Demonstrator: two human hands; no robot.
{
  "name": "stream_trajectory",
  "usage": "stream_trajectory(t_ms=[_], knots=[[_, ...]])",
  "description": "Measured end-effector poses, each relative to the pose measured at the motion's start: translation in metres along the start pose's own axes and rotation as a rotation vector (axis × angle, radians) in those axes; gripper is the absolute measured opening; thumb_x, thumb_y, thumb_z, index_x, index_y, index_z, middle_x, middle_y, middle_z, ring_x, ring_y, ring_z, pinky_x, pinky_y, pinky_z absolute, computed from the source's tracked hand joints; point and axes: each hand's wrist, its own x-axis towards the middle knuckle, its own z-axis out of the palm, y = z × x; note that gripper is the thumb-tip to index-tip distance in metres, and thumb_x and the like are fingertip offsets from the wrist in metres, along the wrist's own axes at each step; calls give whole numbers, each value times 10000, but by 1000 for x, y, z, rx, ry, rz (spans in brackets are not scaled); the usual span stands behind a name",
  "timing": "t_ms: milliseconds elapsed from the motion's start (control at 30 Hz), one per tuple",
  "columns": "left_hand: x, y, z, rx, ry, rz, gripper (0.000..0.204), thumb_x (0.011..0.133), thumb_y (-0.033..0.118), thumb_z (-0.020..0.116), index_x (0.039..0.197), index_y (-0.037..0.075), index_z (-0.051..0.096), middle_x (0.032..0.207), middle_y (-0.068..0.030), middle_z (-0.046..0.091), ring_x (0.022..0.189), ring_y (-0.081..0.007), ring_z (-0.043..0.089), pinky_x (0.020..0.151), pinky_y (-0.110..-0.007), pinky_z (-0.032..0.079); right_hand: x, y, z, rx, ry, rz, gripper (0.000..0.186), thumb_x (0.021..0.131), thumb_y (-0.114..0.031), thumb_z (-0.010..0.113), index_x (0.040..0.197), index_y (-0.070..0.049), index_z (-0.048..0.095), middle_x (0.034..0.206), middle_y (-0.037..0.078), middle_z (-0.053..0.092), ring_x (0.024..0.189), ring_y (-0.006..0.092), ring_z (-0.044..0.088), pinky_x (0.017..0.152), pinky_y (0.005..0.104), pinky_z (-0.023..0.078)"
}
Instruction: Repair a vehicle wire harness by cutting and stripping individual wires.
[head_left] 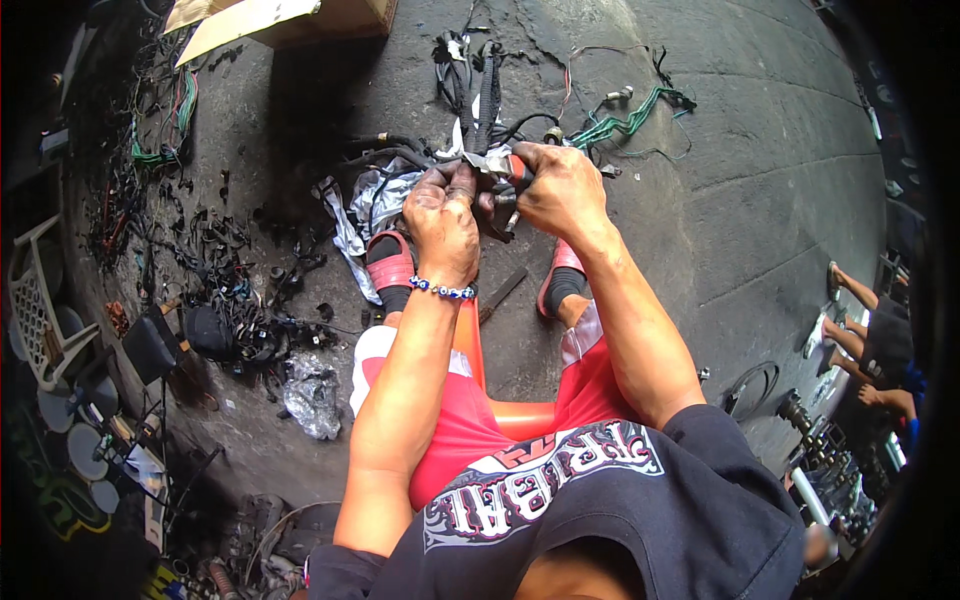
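My left hand [441,220], with a bead bracelet at the wrist, is closed on a black wire harness [485,90] at the upper middle, its fingertips at a grey strip of tape [488,160]. Just right of it, my right hand [566,197] is wrapped round a red-handled tool [521,168], whose working end is hidden among the wires and tape. Crumpled silvery wrapping [352,215] lies left of my left hand. Green wires [625,127] with metal connectors spread out beyond my right hand.
An open cardboard box [330,18] stands at the top. Wire scraps and black debris [230,240] cover the left floor. A white chair [40,310] lies far left. Between my slippered feet is a flat dark bar [505,292]. Other people [880,340] and metal parts [820,450] are at right.
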Motion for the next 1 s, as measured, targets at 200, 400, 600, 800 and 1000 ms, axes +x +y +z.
stream_trajectory(t_ms=[200, 400, 600, 800, 1000], knots=[[1, 3, -1, -158, 80, -54, 84, 870, 72, 509, 860, -11, 516, 715, -76, 573, 510, -104, 490, 462, -230, 413, 3, 7, 2, 123, 87, -86, 297, 611, -143, 627, 886, -38, 588, 764, 166, 599, 762, 345, 583, 673, 388, 456], [6, 10, 0, -39, 134, 71, 89, 831, 24, 551, 886, -35, 513, 714, -84, 586, 538, -100, 518, 479, -213, 423, 1, 13, 2, 225, 28, -157, 321, 610, -56, 546, 927, -1, 542, 778, 211, 574, 769, 381, 566, 679, 379, 448], [5, 14, 3, 407, 130, 307, 87, 792, 10, 594, 837, -53, 553, 673, -64, 589, 513, -78, 525, 455, -193, 404, -7, -5, -7, -22, -8, -43, 163, 654, -84, 549, 815, -64, 569, 756, 156, 591, 748, 359, 567, 642, 411, 448], [5, 12, 4, 406, 122, 279, 80, 797, 22, 589, 822, -52, 572, 637, -41, 576, 499, -75, 519, 443, -192, 397, -8, -3, -6, -35, 58, -11, 127, 645, -80, 549, 771, -65, 561, 742, 142, 589, 742, 355, 568, 639, 416, 447], [3, 12, 4, 109, 59, 78, 80, 844, 52, 537, 814, -19, 556, 622, -32, 537, 468, -79, 443, 423, -200, 346, -4, -2, -4, -44, 93, -68, 169, 669, -150, 565, 827, -118, 617, 765, 119, 620, 751, 319, 601, 654, 406, 474]])
